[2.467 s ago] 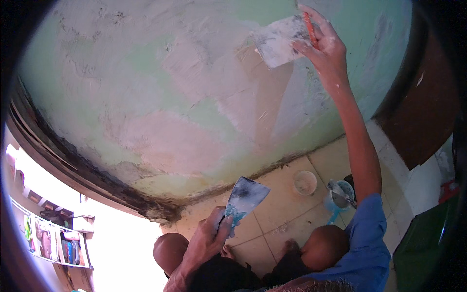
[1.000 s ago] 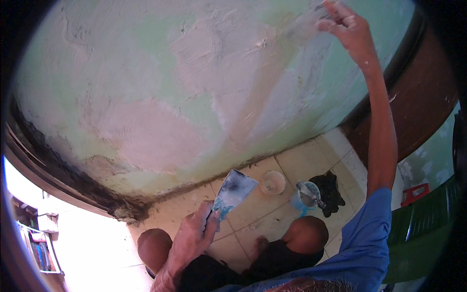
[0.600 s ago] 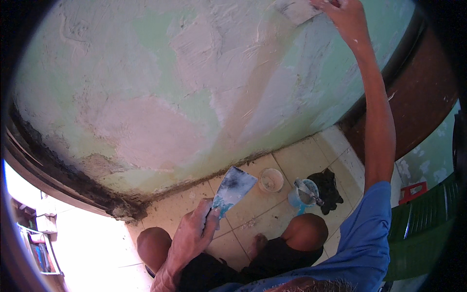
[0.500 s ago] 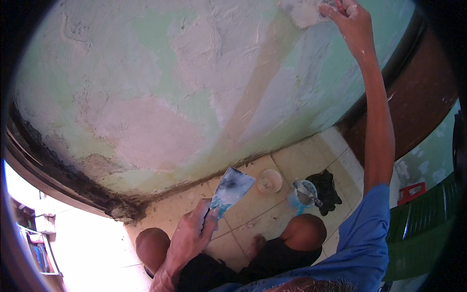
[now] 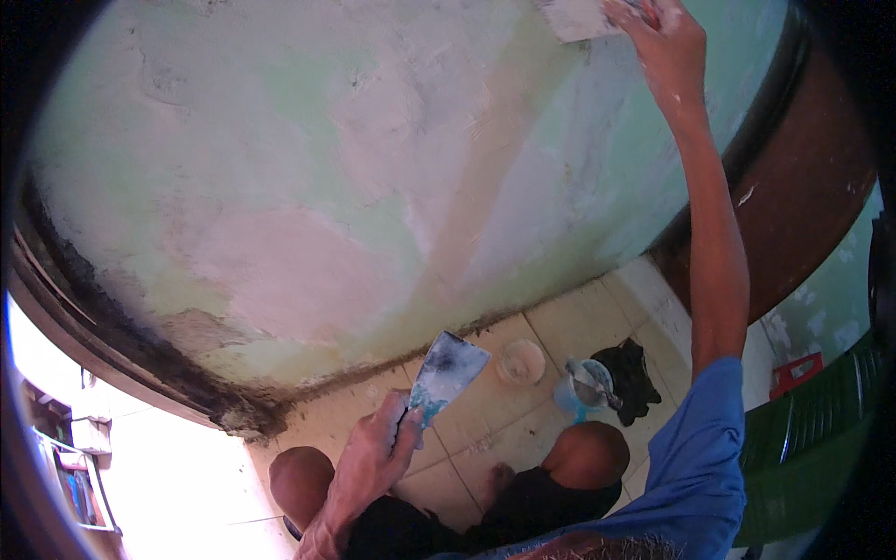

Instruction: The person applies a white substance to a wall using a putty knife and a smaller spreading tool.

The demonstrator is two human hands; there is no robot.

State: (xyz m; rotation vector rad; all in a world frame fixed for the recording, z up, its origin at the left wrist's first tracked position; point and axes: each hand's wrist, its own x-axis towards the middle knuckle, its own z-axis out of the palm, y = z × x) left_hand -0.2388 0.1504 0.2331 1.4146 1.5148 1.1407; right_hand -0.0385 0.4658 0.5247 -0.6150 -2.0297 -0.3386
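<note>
My left hand (image 5: 378, 448) grips a putty knife (image 5: 451, 371) by its handle, its broad blade pointing up and smeared with whitish and bluish filler. High at the right, my right hand (image 5: 670, 47) is closed on the red handle of a wide filling knife (image 5: 581, 19); its coated blade lies against the wall, and its upper part is cut off by the picture's edge. The wall (image 5: 308, 271) shows pale green paint with large whitish and pinkish patches of filler. A brownish diagonal band (image 5: 485, 177) runs below the right hand's blade.
On the tiled floor (image 5: 485, 411) stand a round whitish tub (image 5: 522, 362) and a light-blue bucket (image 5: 581, 387) with a tool in it. A crumpled black bag (image 5: 630, 378) lies beside them. A green plastic chair (image 5: 812, 429) and a red object (image 5: 795, 375) are at right, below a brown door (image 5: 793, 187).
My right hand and its knife have shifted slightly left and up along the wall. The left hand still holds its putty knife, a little lower and further right.
</note>
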